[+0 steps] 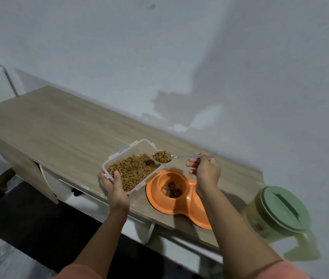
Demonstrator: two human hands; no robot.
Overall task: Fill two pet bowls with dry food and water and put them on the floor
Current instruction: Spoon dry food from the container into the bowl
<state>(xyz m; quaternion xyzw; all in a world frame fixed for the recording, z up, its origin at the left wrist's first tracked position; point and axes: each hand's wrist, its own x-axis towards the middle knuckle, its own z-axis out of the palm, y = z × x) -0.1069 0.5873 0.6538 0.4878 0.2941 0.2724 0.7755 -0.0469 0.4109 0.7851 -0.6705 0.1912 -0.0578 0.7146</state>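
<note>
— Gripped in the right hand (pixel 205 170) is a metal spoon (pixel 181 157), fingers curled round its handle, the bowl of it heaped with dry food (pixel 162 156). See it?

— Yes. That spoonful hangs just beyond the far rim of the orange double pet bowl (pixel 181 200), at the corner of the clear plastic container (pixel 131 170).

— And the left hand (pixel 112 183)?

— It holds the container by its near corner, thumb over the rim, fingers underneath. The container is tilted, lifted off the wooden table (pixel 59 125), and sits just left of the orange bowl, its edge overlapping the bowl's rim. Kibble covers most of its floor.

— Anything in the orange bowl itself?

— A small dark heap of kibble in the far cup. The near cup is mostly hidden behind the right forearm, so I can't tell what it holds.

— What stands right of the bowl?

— A pale jug with a green lid (pixel 282 210), at the table's end, well apart from the spoon.

— Any brand or label?

— A small dark mark shows on the jug's side, too blurred to read. Nothing legible on the container or bowl.
</note>
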